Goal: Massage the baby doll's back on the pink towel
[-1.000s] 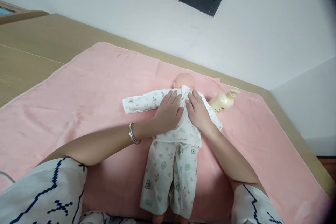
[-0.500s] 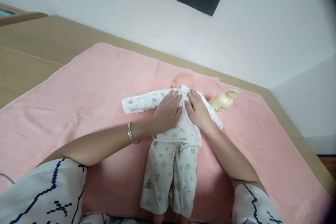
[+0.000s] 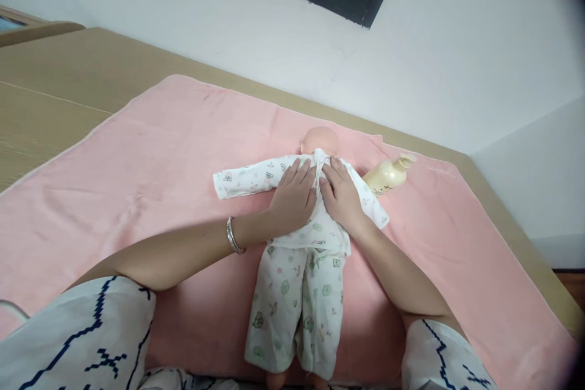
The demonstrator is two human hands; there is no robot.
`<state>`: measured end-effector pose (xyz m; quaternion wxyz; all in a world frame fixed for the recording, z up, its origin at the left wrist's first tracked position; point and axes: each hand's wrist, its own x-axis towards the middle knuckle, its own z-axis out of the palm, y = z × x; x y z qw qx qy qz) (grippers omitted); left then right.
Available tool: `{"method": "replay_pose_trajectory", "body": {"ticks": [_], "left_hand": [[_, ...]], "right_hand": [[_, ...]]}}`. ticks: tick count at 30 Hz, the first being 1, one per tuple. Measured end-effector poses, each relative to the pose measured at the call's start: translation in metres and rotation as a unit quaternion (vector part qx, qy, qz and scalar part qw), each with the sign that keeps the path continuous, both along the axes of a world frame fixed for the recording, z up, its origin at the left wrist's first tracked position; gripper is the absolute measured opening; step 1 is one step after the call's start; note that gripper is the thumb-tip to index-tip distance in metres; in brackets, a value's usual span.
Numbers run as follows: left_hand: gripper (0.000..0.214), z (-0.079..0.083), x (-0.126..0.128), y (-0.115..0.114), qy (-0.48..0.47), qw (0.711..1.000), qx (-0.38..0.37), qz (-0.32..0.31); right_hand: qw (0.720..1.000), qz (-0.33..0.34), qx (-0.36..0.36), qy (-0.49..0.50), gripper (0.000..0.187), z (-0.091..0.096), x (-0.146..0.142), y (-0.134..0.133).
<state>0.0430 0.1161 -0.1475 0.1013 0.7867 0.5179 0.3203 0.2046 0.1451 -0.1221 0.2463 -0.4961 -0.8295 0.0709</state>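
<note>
— Where are the hands?

— Both are on the doll, side by side. The left hand and the right hand lie palm down on the upper part of its printed shirt, thumbs nearly meeting along the middle.

— Are they gripping anything?

— No. The fingers of both hands are stretched out flat against the cloth and hold nothing.

— How does the doll lie?

— Lengthwise on a pink towel. Its bare head is just beyond the fingertips and its trousers run back below the wrists. One shirt sleeve is spread out to the left of the left fingers.

— Anything else close by?

— A cream pump bottle lies on its side just right of the right fingers, near the doll's other sleeve. There is a silver bangle on the left wrist.

— Can you read the bottle's label?

— No, there are only a few dark marks, too small to make out. The shirt and trousers carry little green figures and no lettering.

— What is under the towel?

— A pale wooden worktop, which runs out far to the left of the fingers.
</note>
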Motion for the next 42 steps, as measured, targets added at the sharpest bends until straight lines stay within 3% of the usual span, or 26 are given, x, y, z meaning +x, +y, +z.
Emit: {"method": "replay_pose_trajectory", "body": {"ticks": [4, 10, 15, 21, 26, 31, 37, 42], "left_hand": [[0.051, -0.007, -0.004, 0.002, -0.036, 0.999, 0.009, -0.002], [0.053, -0.024, -0.007, 0.003, -0.118, 0.991, 0.069, -0.01], [0.055, -0.031, -0.007, 0.003, -0.162, 0.98, 0.11, -0.021], [0.057, -0.03, -0.007, 0.002, -0.178, 0.979, 0.097, -0.026], [0.057, -0.026, -0.007, -0.002, -0.159, 0.985, 0.06, -0.002], [0.057, -0.021, -0.007, -0.003, -0.143, 0.989, 0.048, -0.001], [0.059, -0.023, -0.007, -0.002, -0.134, 0.99, 0.051, -0.004], [0.058, -0.026, -0.008, 0.001, -0.126, 0.991, 0.053, -0.005]], "right_hand": [[1.0, -0.008, 0.014, 0.02, 0.048, -0.001, -0.002, -0.007], [0.99, -0.005, 0.134, 0.034, 0.048, -0.003, -0.008, -0.023], [0.999, 0.029, 0.013, 0.006, 0.051, -0.002, -0.009, -0.02], [0.994, 0.026, 0.088, 0.053, 0.055, 0.011, -0.007, -0.026], [0.997, 0.051, -0.01, -0.055, 0.05, 0.009, -0.008, -0.021], [0.998, 0.007, 0.068, -0.001, 0.052, 0.01, -0.005, -0.02], [0.996, 0.034, -0.031, -0.078, 0.052, 0.006, -0.011, -0.015], [0.992, -0.025, -0.034, -0.116, 0.055, 0.002, -0.022, -0.031]]}}
